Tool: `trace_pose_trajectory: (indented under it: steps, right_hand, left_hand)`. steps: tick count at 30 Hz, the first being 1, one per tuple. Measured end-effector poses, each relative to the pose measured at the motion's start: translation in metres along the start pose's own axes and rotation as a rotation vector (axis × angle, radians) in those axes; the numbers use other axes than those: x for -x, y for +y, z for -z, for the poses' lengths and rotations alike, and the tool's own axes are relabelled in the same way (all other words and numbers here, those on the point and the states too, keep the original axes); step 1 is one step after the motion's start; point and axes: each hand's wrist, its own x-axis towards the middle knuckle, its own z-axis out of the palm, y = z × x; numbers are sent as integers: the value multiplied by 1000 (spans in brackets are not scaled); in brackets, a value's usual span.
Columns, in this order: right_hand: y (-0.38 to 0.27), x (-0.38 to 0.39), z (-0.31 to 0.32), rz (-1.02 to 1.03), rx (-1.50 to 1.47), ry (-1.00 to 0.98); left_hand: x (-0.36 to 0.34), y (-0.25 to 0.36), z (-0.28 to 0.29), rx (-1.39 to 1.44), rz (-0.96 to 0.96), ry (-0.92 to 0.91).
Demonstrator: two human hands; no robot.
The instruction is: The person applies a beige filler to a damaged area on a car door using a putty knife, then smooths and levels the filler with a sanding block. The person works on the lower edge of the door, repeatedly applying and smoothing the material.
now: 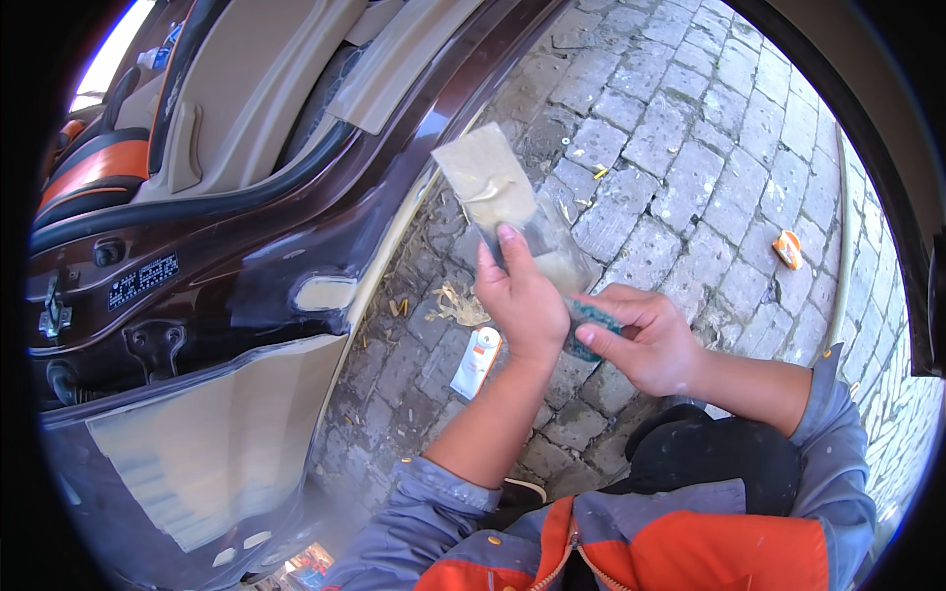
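Observation:
My left hand [522,300] grips a flat rectangular piece [480,172], pale beige with a crease and darker smears, lying against a larger translucent sheet or piece behind it. My right hand [641,340], just right of and slightly below my left, pinches a dark green, rough-textured pad [586,335] at the lower end of that translucent piece. Whether the pad is joined to it, I cannot tell. Below my hands on the paving [680,138] lies a white and orange packet [475,360].
An open brown car doorway [227,231], with seats [99,167] inside, fills the left. Its lower body panel [212,443] has pale sanded or filled patches. Crumpled tan scraps [455,304] and an orange item [787,250] lie on the bricks. A dark curved edge [921,315] runs along the right.

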Motion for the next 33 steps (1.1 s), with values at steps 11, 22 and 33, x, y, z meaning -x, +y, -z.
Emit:
trace_pose_trajectory:
  steps: [11, 22, 33]
  right_hand:
    - [-8, -6, 12, 54, -174, 166]
    - [-5, -20, 59, 630, 807, 309]
    - [-2, -25, 52, 791, 942, 270]
  left_hand:
    - [10, -18, 3, -21, 55, -77]
    - [5, 0, 53, -96, 299, -447]
    - [10, 22, 55, -147, 278, -590]
